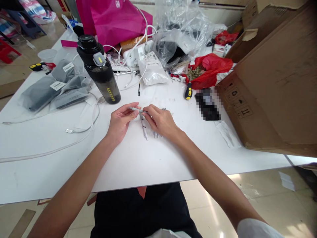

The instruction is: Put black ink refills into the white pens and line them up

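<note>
Between both hands I hold a slim grey pen (135,109), its pointed end toward the left. My left hand (121,120) pinches the pointed end between thumb and fingers. The fingers of my right hand (160,120) are closed on the other end, which they partly hide. Below them a white pen (144,127) with dark marks lies on the white table (138,162). Several small grey pieces (157,135) lie under and beside my right hand, mostly hidden by it.
A black bottle (101,72) stands behind my left hand. Bagged items (66,86) and white cables (91,127) lie left. A screwdriver (188,92), a red bag (210,69) of small parts and a large cardboard box (272,89) are right. A pink bag (116,23) stands behind.
</note>
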Available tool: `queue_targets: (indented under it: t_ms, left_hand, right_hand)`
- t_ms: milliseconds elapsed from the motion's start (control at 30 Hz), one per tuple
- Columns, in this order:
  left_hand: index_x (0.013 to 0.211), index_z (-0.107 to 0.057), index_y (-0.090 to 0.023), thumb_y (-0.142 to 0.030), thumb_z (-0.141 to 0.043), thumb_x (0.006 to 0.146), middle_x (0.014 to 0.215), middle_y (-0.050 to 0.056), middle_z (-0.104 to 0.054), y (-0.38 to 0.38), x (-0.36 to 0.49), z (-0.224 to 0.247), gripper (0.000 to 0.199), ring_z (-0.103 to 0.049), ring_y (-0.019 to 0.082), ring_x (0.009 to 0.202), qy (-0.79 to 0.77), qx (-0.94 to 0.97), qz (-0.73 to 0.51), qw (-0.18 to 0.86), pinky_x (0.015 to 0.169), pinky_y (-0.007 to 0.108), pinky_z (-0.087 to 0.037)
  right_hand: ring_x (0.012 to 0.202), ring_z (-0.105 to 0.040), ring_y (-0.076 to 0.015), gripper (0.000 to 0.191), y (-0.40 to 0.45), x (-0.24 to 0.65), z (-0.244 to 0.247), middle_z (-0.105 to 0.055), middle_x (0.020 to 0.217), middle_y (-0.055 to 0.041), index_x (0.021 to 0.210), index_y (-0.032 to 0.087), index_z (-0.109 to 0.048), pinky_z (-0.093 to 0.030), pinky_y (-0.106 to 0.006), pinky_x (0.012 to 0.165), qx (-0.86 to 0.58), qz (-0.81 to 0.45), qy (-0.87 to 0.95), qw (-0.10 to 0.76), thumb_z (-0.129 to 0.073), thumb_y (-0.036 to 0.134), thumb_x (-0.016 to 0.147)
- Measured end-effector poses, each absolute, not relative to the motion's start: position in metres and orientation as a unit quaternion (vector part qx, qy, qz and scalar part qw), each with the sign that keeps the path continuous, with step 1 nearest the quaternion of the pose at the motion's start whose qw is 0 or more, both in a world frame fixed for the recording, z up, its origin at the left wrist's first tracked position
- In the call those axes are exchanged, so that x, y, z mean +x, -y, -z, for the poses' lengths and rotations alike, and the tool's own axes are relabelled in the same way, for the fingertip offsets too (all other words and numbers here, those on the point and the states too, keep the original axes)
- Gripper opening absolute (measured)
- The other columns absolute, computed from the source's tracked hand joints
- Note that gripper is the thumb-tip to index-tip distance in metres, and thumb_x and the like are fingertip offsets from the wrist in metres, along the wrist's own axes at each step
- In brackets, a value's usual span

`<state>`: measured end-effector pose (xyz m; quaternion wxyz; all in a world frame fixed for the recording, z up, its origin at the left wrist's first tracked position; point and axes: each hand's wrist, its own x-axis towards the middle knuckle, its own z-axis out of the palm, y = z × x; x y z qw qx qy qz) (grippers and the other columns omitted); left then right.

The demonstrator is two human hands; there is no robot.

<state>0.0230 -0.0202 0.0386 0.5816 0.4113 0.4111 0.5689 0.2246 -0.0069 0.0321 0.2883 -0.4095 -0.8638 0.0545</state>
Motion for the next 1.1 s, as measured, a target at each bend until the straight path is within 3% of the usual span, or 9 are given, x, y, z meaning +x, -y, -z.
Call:
queue_targets:
  t_ms: [167, 767, 967, 1100]
  left_hand:
    - [0.108, -0.086, -0.022, -0.025, -0.099, 0.073, 0.111, 0.007, -0.083, 0.022, 0.0238, -0.0401, 0.037, -0.072, 0.018, 0.102, -0.4, 0.413, -0.578, 0.579, 0.105, 0.035, -0.054]
    - [0.11, -0.085, -0.021, -0.027, -0.096, 0.079, 0.114, 0.008, -0.084, 0.0229, 0.0237, -0.0384, 0.033, -0.073, 0.016, 0.097, -0.405, 0.433, -0.578, 0.561, 0.102, 0.033, -0.055]
    - [0.11, -0.084, -0.022, -0.026, -0.095, 0.08, 0.114, 0.007, -0.084, 0.0237, 0.0248, -0.0387, 0.032, -0.075, 0.018, 0.099, -0.402, 0.434, -0.581, 0.56, 0.104, 0.035, -0.056]
    - [0.11, -0.084, -0.021, -0.026, -0.095, 0.081, 0.113, 0.008, -0.084, 0.0234, 0.0245, -0.0378, 0.032, -0.074, 0.016, 0.098, -0.404, 0.439, -0.58, 0.555, 0.101, 0.033, -0.055]
  right_hand:
    - [0.077, -0.064, -0.0159, 0.034, 0.0062, 0.2243, -0.0287, -0.075, 0.111, -0.0078, 0.122, 0.02, -0.062, -0.033, -0.029, 0.061, -0.415, -0.095, 0.854, 0.301, -0.041, 0.047, 0.118]
    - [0.074, -0.063, -0.0162, 0.037, 0.0075, 0.2236, -0.0328, -0.078, 0.112, -0.0077, 0.121, 0.021, -0.066, -0.029, -0.03, 0.06, -0.426, -0.086, 0.856, 0.281, -0.036, 0.042, 0.12]
    - [0.078, -0.068, -0.0172, 0.028, 0.0069, 0.2245, -0.0305, -0.079, 0.112, -0.0076, 0.124, 0.021, -0.061, -0.03, -0.03, 0.06, -0.426, -0.095, 0.847, 0.303, -0.046, 0.044, 0.117]
    - [0.073, -0.063, -0.0161, 0.034, 0.0071, 0.2257, -0.0337, -0.078, 0.111, -0.0074, 0.117, 0.021, -0.064, -0.029, -0.031, 0.06, -0.419, -0.081, 0.858, 0.284, -0.035, 0.039, 0.12]
